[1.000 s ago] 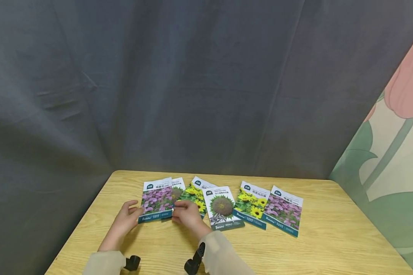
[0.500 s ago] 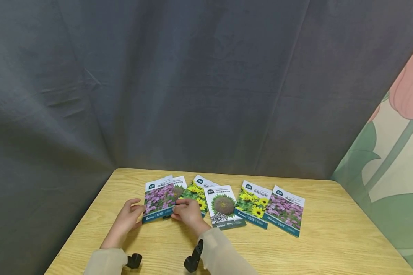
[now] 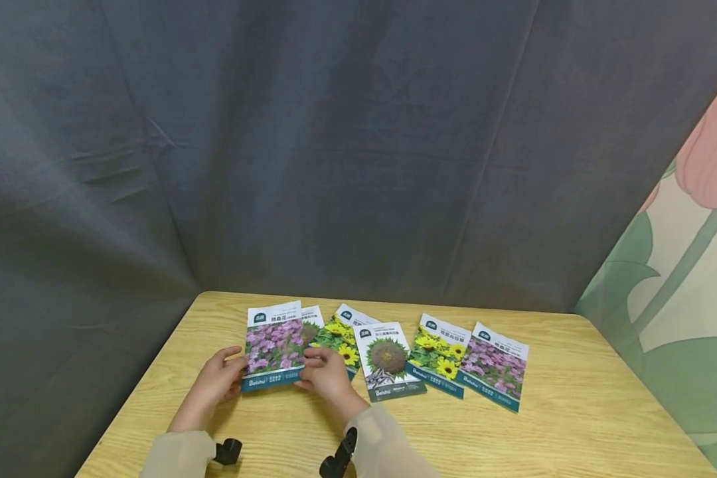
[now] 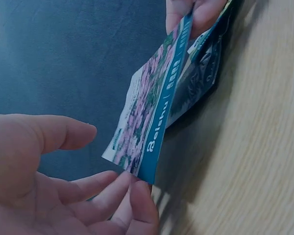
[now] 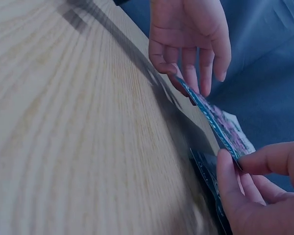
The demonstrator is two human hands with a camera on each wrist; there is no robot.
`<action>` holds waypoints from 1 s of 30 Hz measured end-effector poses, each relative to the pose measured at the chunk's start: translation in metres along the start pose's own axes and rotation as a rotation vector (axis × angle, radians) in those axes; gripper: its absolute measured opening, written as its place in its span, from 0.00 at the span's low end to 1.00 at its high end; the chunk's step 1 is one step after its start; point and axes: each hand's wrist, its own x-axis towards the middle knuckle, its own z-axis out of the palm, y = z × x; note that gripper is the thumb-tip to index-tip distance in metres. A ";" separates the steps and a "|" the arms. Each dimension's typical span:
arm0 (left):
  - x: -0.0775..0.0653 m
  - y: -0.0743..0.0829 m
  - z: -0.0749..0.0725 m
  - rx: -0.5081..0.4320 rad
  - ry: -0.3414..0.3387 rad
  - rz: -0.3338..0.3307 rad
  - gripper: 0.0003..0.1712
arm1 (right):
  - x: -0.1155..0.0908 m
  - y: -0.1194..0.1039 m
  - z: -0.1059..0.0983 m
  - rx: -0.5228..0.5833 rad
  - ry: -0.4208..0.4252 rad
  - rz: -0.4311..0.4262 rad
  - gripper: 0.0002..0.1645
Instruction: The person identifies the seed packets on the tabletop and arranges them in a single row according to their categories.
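At the right-hand grip (image 3: 328, 380), the lower right corner of a purple-flowered seed packet (image 3: 273, 345) was pinched between thumb and fingers. At the left-hand grip (image 3: 215, 382), the fingers were spread, their tips set against the lower left corner, while the thumb was held apart from it, as was shown in the left wrist view. The packet was held tilted and raised off the wooden surface (image 3: 573, 411), its teal "Beishu" band turned toward the person. Behind it, a sunflower-head packet (image 3: 311, 322) was partly covered. Just beside this, a yellow-flowered packet (image 3: 342, 335) was overlapped by a white-bordered packet (image 3: 387, 357) on which a large sunflower head was printed. Farther right, a second yellow-flowered packet (image 3: 437, 354) and a second purple-flowered packet (image 3: 494, 365) were laid aslant, their edges meeting. Pale sleeves (image 3: 388, 445) and black wrist-worn devices (image 3: 228, 451) were seen nearest the viewer. The scene was backed by a dark grey curtain (image 3: 358, 146) and flanked at right by a tulip mural (image 3: 693, 265).
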 end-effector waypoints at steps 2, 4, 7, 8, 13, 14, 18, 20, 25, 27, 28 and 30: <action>0.002 -0.001 -0.002 0.022 -0.005 0.020 0.33 | -0.002 0.002 0.000 0.006 -0.007 0.010 0.27; 0.002 -0.001 -0.004 0.034 -0.001 0.042 0.31 | -0.005 0.002 0.000 0.005 -0.017 0.016 0.27; 0.000 -0.002 -0.007 0.021 0.012 0.052 0.28 | -0.011 0.003 0.000 0.004 -0.029 0.016 0.28; 0.000 -0.002 -0.008 0.014 0.016 0.050 0.27 | -0.013 0.003 -0.001 0.004 -0.034 0.016 0.28; -0.003 -0.004 -0.018 -0.013 0.019 0.068 0.26 | -0.024 0.007 0.001 0.013 -0.058 0.028 0.28; -0.003 -0.004 -0.020 -0.014 0.020 0.076 0.26 | -0.026 0.008 0.001 0.017 -0.064 0.035 0.28; -0.005 -0.004 -0.030 0.014 0.024 0.098 0.26 | -0.034 0.014 0.006 0.022 -0.091 0.059 0.29; -0.007 -0.004 -0.034 0.038 0.022 0.105 0.26 | -0.039 0.016 0.008 0.007 -0.107 0.072 0.30; -0.009 -0.004 -0.039 0.111 0.022 0.124 0.23 | -0.049 0.022 0.015 -0.038 -0.125 0.069 0.22; -0.009 -0.003 -0.041 0.138 0.021 0.134 0.22 | -0.052 0.025 0.018 -0.034 -0.115 0.065 0.18; -0.009 -0.003 -0.041 0.154 0.018 0.134 0.21 | -0.053 0.026 0.019 -0.031 -0.112 0.071 0.17; -0.010 -0.002 -0.042 0.183 0.011 0.133 0.19 | -0.055 0.029 0.022 -0.021 -0.106 0.080 0.13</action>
